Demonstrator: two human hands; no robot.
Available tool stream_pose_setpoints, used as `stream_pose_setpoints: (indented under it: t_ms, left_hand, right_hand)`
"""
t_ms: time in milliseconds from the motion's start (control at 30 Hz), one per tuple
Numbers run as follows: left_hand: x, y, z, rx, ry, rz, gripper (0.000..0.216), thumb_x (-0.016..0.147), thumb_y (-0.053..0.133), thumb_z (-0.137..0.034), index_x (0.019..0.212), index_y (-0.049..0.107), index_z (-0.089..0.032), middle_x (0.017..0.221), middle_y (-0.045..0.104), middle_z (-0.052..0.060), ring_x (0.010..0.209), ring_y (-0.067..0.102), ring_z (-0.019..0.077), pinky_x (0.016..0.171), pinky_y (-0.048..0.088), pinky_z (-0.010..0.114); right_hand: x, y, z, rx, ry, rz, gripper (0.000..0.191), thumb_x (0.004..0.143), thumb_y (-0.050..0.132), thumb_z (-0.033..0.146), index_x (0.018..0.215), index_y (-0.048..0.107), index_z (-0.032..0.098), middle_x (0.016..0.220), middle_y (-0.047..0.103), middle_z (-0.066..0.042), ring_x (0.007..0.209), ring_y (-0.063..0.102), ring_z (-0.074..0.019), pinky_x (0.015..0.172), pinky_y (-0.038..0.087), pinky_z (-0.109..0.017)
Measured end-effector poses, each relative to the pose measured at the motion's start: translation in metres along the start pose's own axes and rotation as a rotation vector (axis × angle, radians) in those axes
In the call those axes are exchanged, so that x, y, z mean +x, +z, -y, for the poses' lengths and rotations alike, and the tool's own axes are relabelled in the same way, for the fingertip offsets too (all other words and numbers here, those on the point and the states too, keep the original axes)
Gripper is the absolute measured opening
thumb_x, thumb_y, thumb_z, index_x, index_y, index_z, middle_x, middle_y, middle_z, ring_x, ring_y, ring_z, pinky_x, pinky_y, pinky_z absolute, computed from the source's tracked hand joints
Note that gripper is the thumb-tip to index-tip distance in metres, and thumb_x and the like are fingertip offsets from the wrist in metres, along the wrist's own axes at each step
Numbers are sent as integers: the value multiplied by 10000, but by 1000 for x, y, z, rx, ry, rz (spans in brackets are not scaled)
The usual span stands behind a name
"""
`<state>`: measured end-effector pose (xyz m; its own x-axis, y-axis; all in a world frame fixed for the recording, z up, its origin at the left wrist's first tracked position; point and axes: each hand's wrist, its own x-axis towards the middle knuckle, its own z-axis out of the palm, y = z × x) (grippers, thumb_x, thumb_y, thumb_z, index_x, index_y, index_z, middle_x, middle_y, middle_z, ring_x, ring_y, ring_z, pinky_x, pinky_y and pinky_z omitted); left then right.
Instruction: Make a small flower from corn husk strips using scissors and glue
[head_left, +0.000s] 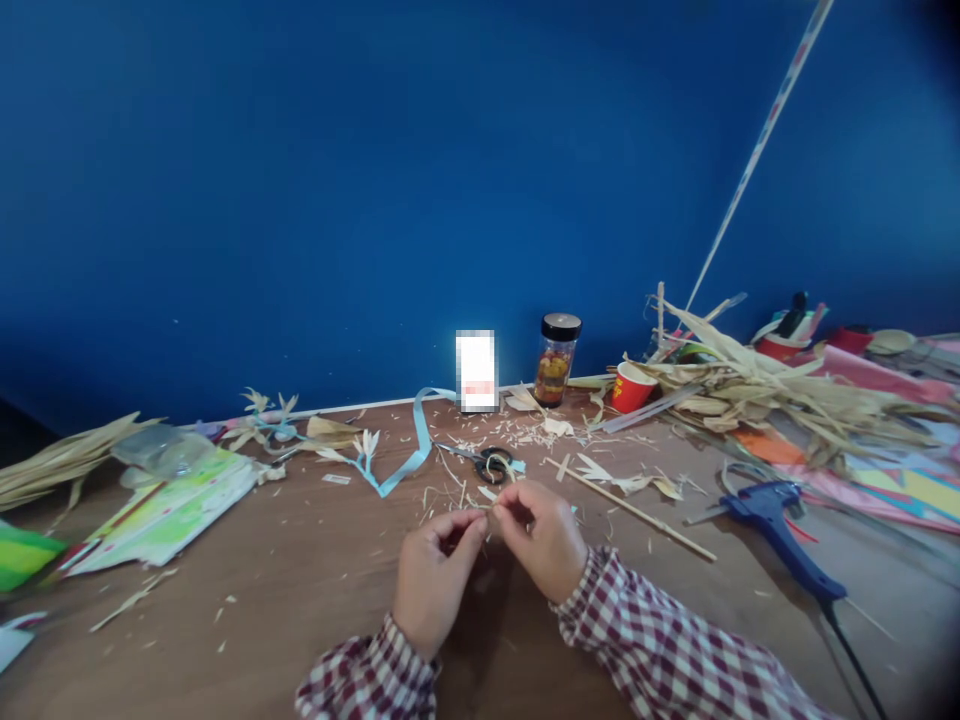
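My left hand (436, 580) and my right hand (546, 535) meet over the middle of the table, thumb and forefinger of each pinched together. Between their fingertips runs a thin pale strip of dried husk (487, 507), mostly covered by the fingers. Just beyond the hands lie black-handled scissors (491, 463), blades pointing left. A light blue ribbon (421, 440) bends across the table behind them, beside a small white husk flower (366, 450). To the right of my right hand lies a thin stick (637, 512).
A blue glue gun (784, 535) with a cord lies at right. Behind it are a heap of dried husks (750, 375), a red paper cup (632, 387) and a dark-lidded jar (556, 362). A plastic bottle (165, 452) and husk bundle (75, 460) lie left. Scraps litter the table (300, 620).
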<state>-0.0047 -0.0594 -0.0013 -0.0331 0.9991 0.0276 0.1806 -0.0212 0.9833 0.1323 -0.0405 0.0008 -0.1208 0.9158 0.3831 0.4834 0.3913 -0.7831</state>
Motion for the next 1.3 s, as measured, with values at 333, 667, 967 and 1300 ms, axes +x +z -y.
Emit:
stream_pose_setpoints:
  t_ms: [333, 667, 967, 1300]
  left_hand:
    - [6, -4, 11, -146, -84, 12, 240, 692, 594, -348, 790, 654, -137, 580, 623, 0, 517, 524, 103, 485, 392, 190]
    - [5, -9, -1, 291, 330, 8, 160, 753, 527, -248, 810, 664, -188, 797, 669, 40, 740, 602, 163, 670, 463, 254]
    - [7, -13, 2, 581, 503, 12, 137, 774, 490, -229, 785, 620, -187, 768, 629, 42, 732, 563, 169, 676, 429, 281]
    - [8, -8, 2, 347, 279, 10, 136, 756, 503, -254, 744, 613, -174, 700, 618, 15, 640, 566, 136, 591, 436, 229]
  right_hand:
    - [-3, -1, 1, -139, -154, 80, 91, 784, 455, 147, 740, 526, 184, 726, 535, -17, 675, 486, -132, 609, 360, -230]
    - [-3, 0, -3, -206, -150, 83, 91, 811, 464, 177, 767, 543, 195, 758, 572, -9, 693, 509, -129, 622, 366, -226]
    - [-4, 1, -4, -213, -145, 129, 106, 818, 457, 178, 776, 554, 195, 748, 582, -16, 698, 523, -137, 618, 377, -229]
    - [-5, 4, 0, -125, -66, 74, 82, 755, 504, 175, 740, 581, 196, 692, 594, -3, 637, 536, -124, 570, 395, -216]
